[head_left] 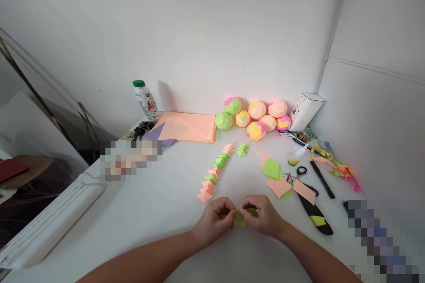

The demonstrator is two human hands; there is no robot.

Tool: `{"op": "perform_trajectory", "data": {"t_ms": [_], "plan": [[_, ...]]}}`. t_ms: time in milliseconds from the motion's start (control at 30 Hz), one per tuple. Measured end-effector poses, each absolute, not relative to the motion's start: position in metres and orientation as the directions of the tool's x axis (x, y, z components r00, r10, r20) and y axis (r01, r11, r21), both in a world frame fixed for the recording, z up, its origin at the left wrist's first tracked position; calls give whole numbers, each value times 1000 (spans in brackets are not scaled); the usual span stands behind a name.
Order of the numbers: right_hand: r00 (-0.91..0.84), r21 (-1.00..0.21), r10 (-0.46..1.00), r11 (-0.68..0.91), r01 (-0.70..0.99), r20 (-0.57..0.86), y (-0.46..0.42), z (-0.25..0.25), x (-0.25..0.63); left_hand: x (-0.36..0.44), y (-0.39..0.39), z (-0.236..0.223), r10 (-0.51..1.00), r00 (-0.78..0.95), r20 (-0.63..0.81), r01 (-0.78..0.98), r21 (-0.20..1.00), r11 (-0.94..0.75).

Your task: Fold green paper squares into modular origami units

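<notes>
My left hand point(217, 217) and my right hand point(262, 216) meet low in the middle of the view, both with fingers pinched. Between them is a small piece of green paper point(241, 219), held at its edges by both hands and partly hidden by the fingers. Just beyond the left hand runs a slanting row of small folded paper pieces point(210, 179) in peach and green. A short stack of green folded pieces point(242, 150) lies beside its far end. Right of the hands are flat green paper pieces point(272, 169) and peach paper pieces point(279, 187).
Faceted paper balls point(256, 131) cluster by the wall. Peach sheets point(189, 126) lie left of them, near a bottle point(146, 101). At right are scissors point(302, 170), a black-and-yellow cutter point(317, 216), a black pen point(322, 180), a glue bottle point(297, 155) and a white box point(306, 111).
</notes>
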State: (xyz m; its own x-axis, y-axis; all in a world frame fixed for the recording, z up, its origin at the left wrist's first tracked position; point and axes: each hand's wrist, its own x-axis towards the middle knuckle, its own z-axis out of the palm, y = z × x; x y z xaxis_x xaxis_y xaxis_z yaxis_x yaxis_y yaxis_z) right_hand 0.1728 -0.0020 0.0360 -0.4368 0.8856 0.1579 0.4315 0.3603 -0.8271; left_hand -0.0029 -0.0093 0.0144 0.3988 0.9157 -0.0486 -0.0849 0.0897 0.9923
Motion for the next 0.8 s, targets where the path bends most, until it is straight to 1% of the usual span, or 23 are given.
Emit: {"op": "perform_trajectory", "data": {"t_ms": [167,267,433,633,800], "plan": [[-438,-817,883,374,438,169,-5,35,169,-3,-10,11,915,403,-33,-66,996,64],[-414,-820,897,351,453,155,-2,35,174,-3,-9,12,923,383,-31,-62,996,59],[-377,-856,921,271,440,98,4,41,183,-3,-8,16,935,347,-69,-84,991,104],[-344,-883,935,231,407,86,7,45,186,-4,-9,19,947,308,-94,-116,984,135],[-265,-894,958,210,396,108,10,46,192,-5,-8,19,953,280,-116,-142,977,161]]}}
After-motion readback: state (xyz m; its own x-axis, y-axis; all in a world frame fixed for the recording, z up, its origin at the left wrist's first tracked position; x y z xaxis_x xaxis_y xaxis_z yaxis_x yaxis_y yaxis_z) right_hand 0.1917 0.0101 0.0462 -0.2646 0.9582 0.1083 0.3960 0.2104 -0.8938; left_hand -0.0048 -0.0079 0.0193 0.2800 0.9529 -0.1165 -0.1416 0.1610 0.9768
